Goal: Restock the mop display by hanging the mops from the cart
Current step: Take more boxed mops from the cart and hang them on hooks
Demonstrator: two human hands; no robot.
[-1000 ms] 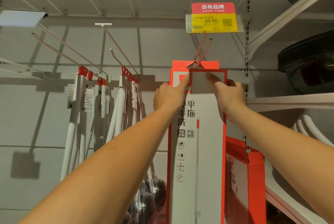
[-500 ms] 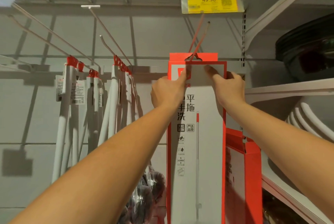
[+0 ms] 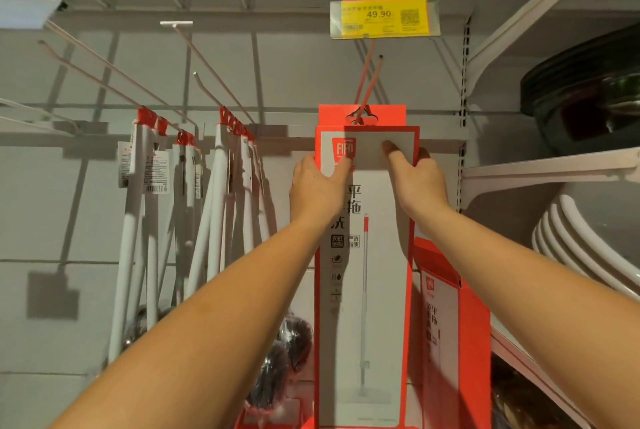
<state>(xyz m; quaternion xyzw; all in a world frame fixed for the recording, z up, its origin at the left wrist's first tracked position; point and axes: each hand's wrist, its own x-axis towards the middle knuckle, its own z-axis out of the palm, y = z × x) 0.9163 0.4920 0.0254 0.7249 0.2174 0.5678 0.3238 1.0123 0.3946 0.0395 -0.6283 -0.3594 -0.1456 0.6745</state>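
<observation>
Head view: the box [image 3: 367, 290] is gripped near its top by the left hand [image 3: 317, 186] and right hand [image 3: 419, 179], fingers curled round its edges, its tab [image 3: 362, 113] threaded on the peg [image 3: 371, 82]. If tugged downward or twisted, the tab could be torn.

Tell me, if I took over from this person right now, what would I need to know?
Left hand grips the boxed mop's left edge; right hand grips its right edge, thumb on the front.
The box's hang tab is threaded onto the peg under the price tag.
Done: this mop is on its peg.
Left: let go, then fetch more; the cart is out of view.
</observation>
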